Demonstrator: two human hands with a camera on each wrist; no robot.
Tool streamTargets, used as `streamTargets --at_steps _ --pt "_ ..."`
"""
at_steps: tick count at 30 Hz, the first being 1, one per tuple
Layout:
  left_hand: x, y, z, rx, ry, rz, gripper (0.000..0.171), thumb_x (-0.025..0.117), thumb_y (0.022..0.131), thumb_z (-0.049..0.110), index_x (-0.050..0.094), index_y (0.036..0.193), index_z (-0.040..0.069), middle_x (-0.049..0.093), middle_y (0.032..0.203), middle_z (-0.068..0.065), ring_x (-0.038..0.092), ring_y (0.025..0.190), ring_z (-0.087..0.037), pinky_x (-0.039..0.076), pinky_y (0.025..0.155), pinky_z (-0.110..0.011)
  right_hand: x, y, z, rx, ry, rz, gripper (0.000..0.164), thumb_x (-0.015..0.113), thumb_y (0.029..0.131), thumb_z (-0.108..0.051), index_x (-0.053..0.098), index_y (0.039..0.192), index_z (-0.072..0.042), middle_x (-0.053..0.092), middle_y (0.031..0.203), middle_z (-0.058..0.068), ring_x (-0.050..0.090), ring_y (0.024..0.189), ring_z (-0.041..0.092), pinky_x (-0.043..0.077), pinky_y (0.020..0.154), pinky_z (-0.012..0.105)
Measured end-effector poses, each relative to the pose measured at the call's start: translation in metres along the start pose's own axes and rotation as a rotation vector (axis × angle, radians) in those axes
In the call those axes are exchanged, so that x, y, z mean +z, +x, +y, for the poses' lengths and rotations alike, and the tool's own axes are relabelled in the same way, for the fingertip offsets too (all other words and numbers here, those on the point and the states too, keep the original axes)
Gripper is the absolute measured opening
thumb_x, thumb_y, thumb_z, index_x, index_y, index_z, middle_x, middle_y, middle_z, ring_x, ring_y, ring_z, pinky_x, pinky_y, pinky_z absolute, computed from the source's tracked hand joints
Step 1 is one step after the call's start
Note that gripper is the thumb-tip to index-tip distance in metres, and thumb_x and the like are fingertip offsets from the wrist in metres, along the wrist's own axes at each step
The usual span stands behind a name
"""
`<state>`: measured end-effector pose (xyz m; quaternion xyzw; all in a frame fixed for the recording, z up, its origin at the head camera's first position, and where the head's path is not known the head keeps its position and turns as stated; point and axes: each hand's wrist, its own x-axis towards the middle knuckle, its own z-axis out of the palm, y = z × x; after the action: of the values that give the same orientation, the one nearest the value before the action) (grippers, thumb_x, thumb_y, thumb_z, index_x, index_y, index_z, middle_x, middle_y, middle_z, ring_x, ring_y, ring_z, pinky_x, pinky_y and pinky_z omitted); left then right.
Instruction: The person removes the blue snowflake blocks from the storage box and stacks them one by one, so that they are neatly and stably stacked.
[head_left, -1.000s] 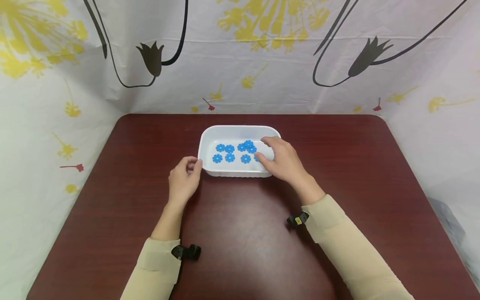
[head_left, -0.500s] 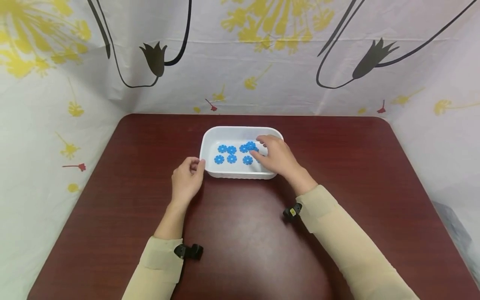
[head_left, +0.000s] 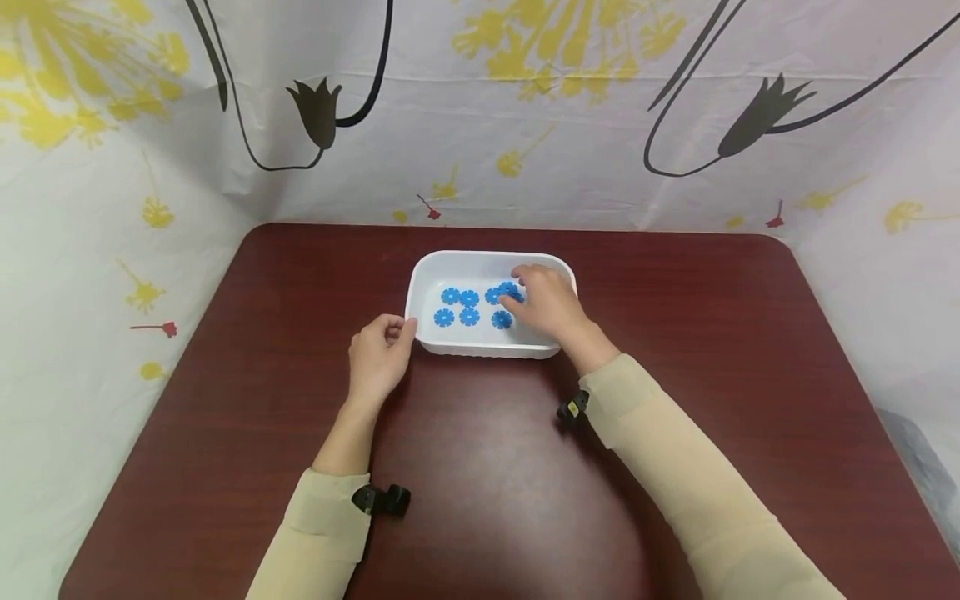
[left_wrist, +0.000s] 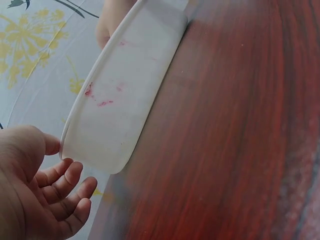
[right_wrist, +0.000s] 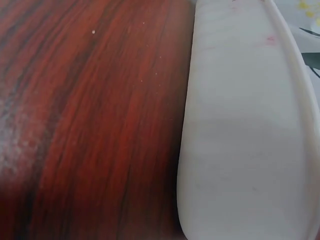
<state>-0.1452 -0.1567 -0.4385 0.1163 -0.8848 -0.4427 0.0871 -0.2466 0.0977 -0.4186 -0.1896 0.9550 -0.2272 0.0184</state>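
A white plastic tray (head_left: pixel 487 351) stands near the far side of the table, holding several blue snowflake-shaped discs (head_left: pixel 469 316). At its near left corner my left hand (head_left: pixel 380 358) pinches the rim between thumb and index finger; the left wrist view shows the other fingers loosely bent off the tray's outer wall (left_wrist: pixel 120 105). My right hand (head_left: pixel 553 307) reaches over the tray's right part, thumb and index finger apart above a small cluster of discs (head_left: pixel 508 288) that it partly hides. In the right wrist view only the tray's side (right_wrist: pixel 245 125) shows, without the hand.
The dark red wooden table (head_left: pixel 495 467) has rounded far corners. Behind it hangs a white cloth (head_left: pixel 577 175) printed with flowers. A black wrist camera (head_left: pixel 382 500) sits on the left sleeve and another camera (head_left: pixel 573 407) on the right.
My right hand has shifted left and farther into the tray, over the clustered discs. The left hand keeps its grip on the rim. The whole view has drifted slightly.
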Motion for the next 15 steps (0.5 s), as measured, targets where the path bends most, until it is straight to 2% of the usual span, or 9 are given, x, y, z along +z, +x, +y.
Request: streamTargets --at_steps 5,9,15 --pt "0.000 0.000 0.000 0.006 0.001 -0.003 0.034 0.064 0.099 0.035 0.070 0.103 0.002 0.069 0.093 -0.013 0.064 0.088 -0.027 0.054 0.083 -0.042 0.004 0.005 -0.002 0.038 -0.005 -0.010 0.050 0.071 0.095 -0.032 0.062 0.132 0.000 0.068 0.115 0.017 0.063 0.101 0.029 0.056 0.091 0.045" --pt "0.000 0.001 0.000 0.002 0.000 -0.010 0.034 0.063 0.099 0.035 0.070 0.102 0.002 0.068 0.092 -0.013 0.064 0.087 -0.027 0.054 0.082 -0.041 0.008 0.010 -0.002 0.069 -0.036 -0.014 0.050 0.071 0.095 -0.034 0.063 0.131 0.000 0.068 0.116 0.016 0.060 0.099 0.028 0.055 0.092 0.045" --pt "-0.001 0.000 0.001 0.000 -0.003 -0.029 0.033 0.062 0.100 0.034 0.069 0.104 0.002 0.068 0.093 -0.013 0.063 0.088 -0.027 0.053 0.083 -0.041 0.008 0.015 -0.005 0.092 -0.131 -0.100 0.048 0.073 0.093 -0.037 0.065 0.124 -0.001 0.068 0.107 0.013 0.059 0.093 0.027 0.053 0.086 0.044"
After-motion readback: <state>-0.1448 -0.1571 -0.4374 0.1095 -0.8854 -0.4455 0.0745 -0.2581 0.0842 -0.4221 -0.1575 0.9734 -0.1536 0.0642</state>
